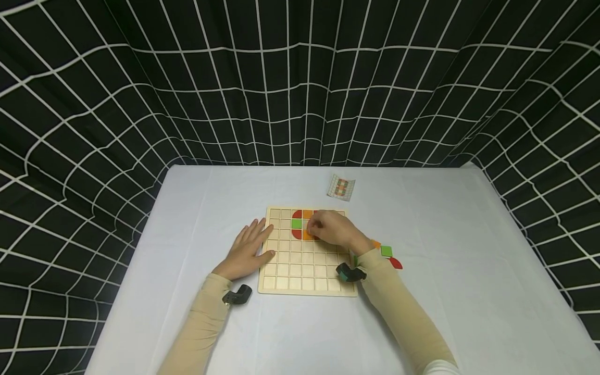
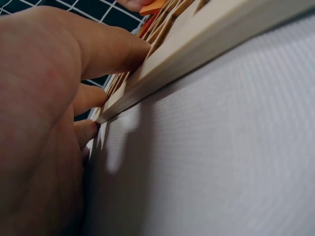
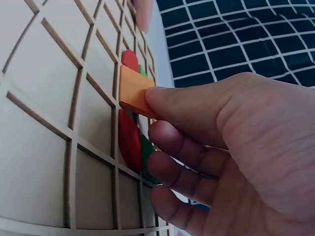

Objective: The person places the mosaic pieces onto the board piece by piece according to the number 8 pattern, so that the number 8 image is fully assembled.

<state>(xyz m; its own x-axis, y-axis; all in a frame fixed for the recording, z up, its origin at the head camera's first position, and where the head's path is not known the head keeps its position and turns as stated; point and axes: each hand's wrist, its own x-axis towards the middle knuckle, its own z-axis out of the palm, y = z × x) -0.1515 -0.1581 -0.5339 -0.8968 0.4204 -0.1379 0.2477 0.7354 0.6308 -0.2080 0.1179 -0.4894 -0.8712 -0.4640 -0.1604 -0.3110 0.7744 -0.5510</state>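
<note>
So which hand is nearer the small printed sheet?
The right hand, over the board, just below the sheet in the head view. The left hand is farther off, at the board's left edge.

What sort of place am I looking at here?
Probably a staged recording booth: a dark grid-patterned curtain hangs behind and beside a plain white table, and the person wears black wrist devices.

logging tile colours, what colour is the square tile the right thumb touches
Orange; the square tile shows best in the right wrist view.

Board (image 1: 295,270), card (image 1: 341,187), tiles (image 1: 386,251) on white table (image 1: 469,271)
</note>
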